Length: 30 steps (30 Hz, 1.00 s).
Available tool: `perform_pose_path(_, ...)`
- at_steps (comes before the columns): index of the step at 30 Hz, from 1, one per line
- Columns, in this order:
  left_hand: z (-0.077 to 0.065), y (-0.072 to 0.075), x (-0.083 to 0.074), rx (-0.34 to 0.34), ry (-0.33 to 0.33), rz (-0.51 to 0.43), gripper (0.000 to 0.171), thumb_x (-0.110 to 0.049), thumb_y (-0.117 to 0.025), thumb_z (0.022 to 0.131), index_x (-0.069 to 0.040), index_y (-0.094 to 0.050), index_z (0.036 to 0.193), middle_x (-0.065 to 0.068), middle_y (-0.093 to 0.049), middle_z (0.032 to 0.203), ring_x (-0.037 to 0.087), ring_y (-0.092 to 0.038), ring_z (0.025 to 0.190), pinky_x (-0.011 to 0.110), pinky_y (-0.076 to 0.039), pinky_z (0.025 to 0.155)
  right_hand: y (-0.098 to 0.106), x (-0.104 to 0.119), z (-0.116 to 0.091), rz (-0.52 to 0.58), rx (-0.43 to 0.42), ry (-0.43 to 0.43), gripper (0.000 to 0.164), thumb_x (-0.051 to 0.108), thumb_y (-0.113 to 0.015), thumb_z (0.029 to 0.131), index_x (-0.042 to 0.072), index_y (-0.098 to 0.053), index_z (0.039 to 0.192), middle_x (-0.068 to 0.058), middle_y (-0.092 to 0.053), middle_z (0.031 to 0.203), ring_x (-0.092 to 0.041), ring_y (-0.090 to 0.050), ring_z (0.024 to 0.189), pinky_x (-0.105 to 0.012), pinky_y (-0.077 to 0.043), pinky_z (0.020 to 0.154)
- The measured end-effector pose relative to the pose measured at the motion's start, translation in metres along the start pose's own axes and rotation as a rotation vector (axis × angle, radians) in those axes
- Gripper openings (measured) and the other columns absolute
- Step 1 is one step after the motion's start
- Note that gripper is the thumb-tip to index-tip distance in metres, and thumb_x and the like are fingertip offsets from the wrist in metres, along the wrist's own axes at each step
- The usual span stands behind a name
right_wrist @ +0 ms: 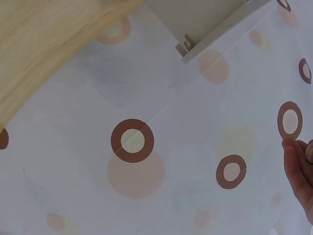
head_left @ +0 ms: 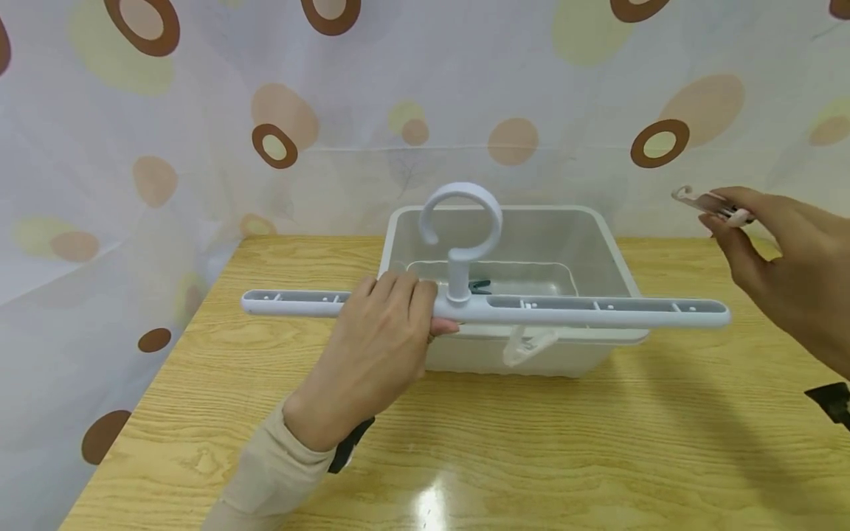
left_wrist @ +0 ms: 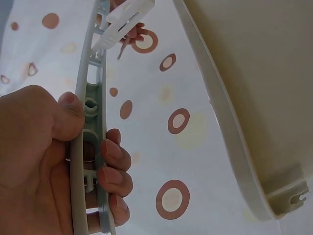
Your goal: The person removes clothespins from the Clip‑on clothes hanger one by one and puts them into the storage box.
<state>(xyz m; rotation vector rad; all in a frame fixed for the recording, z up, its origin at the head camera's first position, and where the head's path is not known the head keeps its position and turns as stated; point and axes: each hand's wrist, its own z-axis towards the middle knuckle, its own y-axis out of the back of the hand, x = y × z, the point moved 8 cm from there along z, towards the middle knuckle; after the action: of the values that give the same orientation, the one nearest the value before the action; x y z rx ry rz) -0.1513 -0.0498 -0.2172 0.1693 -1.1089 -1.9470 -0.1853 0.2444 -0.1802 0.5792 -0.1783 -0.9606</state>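
Pale hanger (head_left: 571, 317): gripped by left hand (head_left: 375, 358) beside hook (head_left: 494, 214), seen across white bin (head_left: 584, 358). Pale clip (head_left: 710, 200): pinched in right hand (head_left: 793, 258). White clip (head_left: 524, 348): at hanger's underside.

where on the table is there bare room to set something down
The table is bare in front of the white tub, right of the left sleeve, and also between the tub and the table's left edge. Crowded in the head view: the tub's near side, where the left grip holds the hanger with a clip hanging from it.
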Motion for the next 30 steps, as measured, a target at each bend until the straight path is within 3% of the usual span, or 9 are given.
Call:
perform_pose_path(3,0.000,0.001,0.000,-0.003,-0.001,0.001,0.037,-0.035,-0.054,0.098,-0.006,-0.048,0.077,0.003,-0.040,0.065,0.019,-0.041,0.058,0.028,-0.033,0.056,-0.005,0.005,0.009,-0.050,0.057,0.050,0.058,0.042,-0.040,0.103,-0.009,-0.063,0.115,-0.025,-0.069,0.094,-0.038,-0.065,0.069,-0.013,-0.041,0.070)
perform_pose_path(6,0.000,0.001,-0.002,0.005,-0.011,0.000,0.035,-0.034,-0.057,0.097,-0.006,-0.049,0.077,0.002,-0.040,0.064,0.018,-0.043,0.056,0.027,-0.032,0.054,-0.013,0.008,0.016,-0.039,0.127,0.086,0.057,0.041,-0.036,0.104,-0.008,-0.063,0.113,-0.021,-0.070,0.094,-0.034,-0.067,0.070,-0.016,-0.040,0.061)
perform_pose_path(10,-0.001,0.000,-0.005,0.020,-0.028,-0.009,0.033,-0.032,-0.058,0.097,-0.006,-0.050,0.078,0.002,-0.043,0.066,0.017,-0.045,0.056,0.026,-0.033,0.053,-0.023,0.012,0.022,0.031,0.130,0.126,0.057,0.041,-0.035,0.104,-0.007,-0.066,0.105,-0.019,-0.071,0.092,-0.032,-0.067,0.071,-0.015,-0.043,0.063)
perform_pose_path(12,-0.002,-0.001,-0.007,0.024,-0.031,-0.009,0.033,-0.033,-0.058,0.097,-0.006,-0.051,0.079,0.002,-0.044,0.067,0.017,-0.045,0.056,0.026,-0.033,0.053,-0.026,0.015,0.025,0.045,0.117,0.157,0.057,0.041,-0.035,0.105,-0.007,-0.066,0.103,-0.019,-0.071,0.092,-0.033,-0.067,0.071,-0.031,-0.045,0.057)
perform_pose_path(16,-0.001,-0.001,-0.007,0.023,-0.024,-0.012,0.034,-0.034,-0.058,0.096,-0.006,-0.051,0.080,0.003,-0.044,0.067,0.018,-0.045,0.057,0.027,-0.034,0.055,-0.032,0.021,0.033,0.042,0.137,0.220,0.056,0.040,-0.035,0.105,-0.007,-0.065,0.104,-0.020,-0.071,0.091,-0.034,-0.068,0.071,-0.041,-0.047,0.055)
perform_pose_path(25,-0.002,-0.002,-0.007,0.028,-0.016,-0.017,0.034,-0.035,-0.059,0.096,-0.006,-0.050,0.080,0.002,-0.044,0.068,0.018,-0.044,0.057,0.027,-0.032,0.055,-0.046,0.033,0.050,0.089,0.170,0.307,0.049,0.038,-0.035,0.105,0.000,-0.066,0.103,-0.013,-0.071,0.086,-0.021,-0.059,0.057,-0.036,-0.044,0.051)
perform_pose_path(30,-0.003,-0.003,-0.008,0.045,-0.023,0.008,0.034,-0.036,-0.055,0.097,-0.007,-0.050,0.080,0.002,-0.042,0.068,0.018,-0.043,0.057,0.027,-0.032,0.056,-0.054,0.039,0.056,0.136,0.173,0.354,0.051,0.039,-0.035,0.104,-0.003,-0.065,0.101,-0.015,-0.070,0.084,-0.025,-0.060,0.057,-0.040,-0.045,0.048)
